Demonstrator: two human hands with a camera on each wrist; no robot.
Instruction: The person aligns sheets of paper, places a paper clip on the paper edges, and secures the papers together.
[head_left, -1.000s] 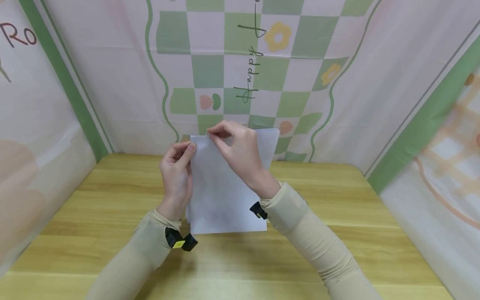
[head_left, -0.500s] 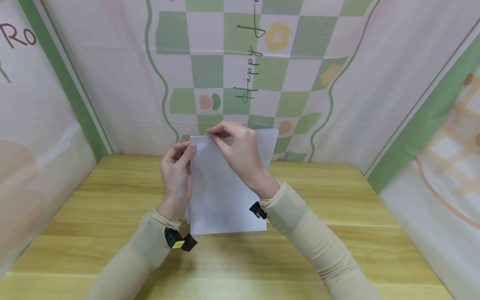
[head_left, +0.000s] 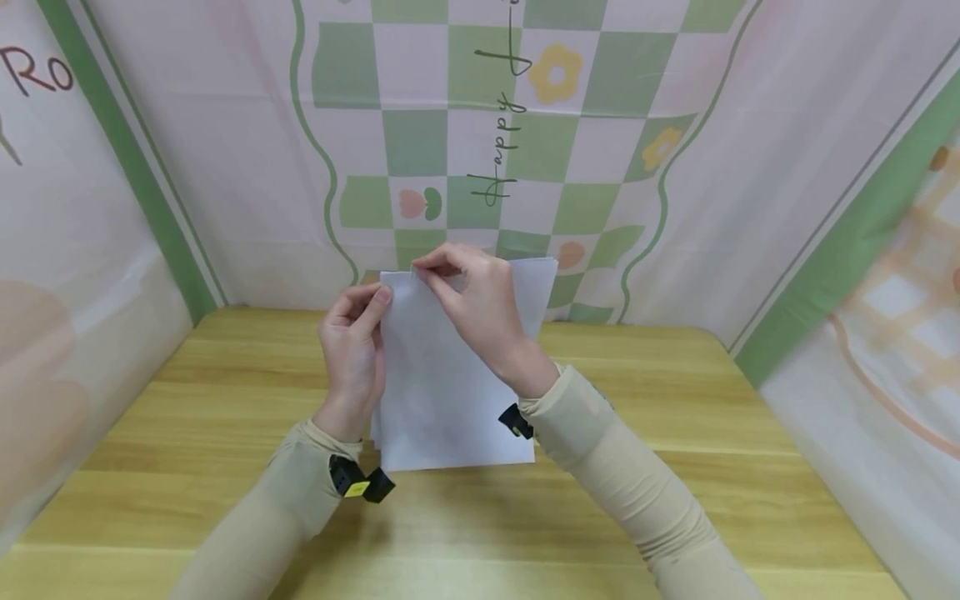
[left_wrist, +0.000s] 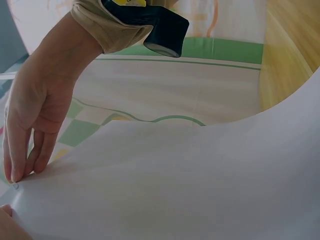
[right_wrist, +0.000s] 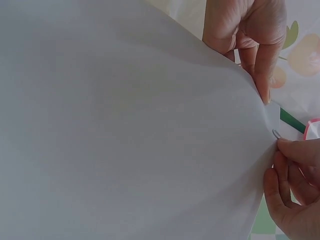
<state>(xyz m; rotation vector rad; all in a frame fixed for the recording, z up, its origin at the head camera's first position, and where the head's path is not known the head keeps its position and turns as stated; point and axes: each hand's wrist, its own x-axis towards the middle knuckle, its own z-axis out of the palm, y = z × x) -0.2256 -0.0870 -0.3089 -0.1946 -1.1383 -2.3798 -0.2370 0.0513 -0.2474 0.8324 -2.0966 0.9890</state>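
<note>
Several white paper sheets (head_left: 442, 375) are held upright above the table, their edges slightly out of line at the left and top right. My left hand (head_left: 351, 350) pinches their upper left corner between thumb and fingers. A little to the right, my right hand (head_left: 480, 300) pinches a small metal paper clip (right_wrist: 276, 133) at the top edge. Part of the clip's loop lies over the front sheet in the right wrist view; the fingers hide its other end. The left wrist view shows the clip beneath the right fingertips, with the sheet (left_wrist: 165, 180) bowing across.
A wood-grain table (head_left: 660, 492) lies under both forearms. Behind it hangs a printed cloth (head_left: 480, 133) with green checks, flowers and lettering; further cloth panels close off both sides. A black wrist camera (head_left: 360, 481) sits on the left cuff, and another (head_left: 517, 420) on the right.
</note>
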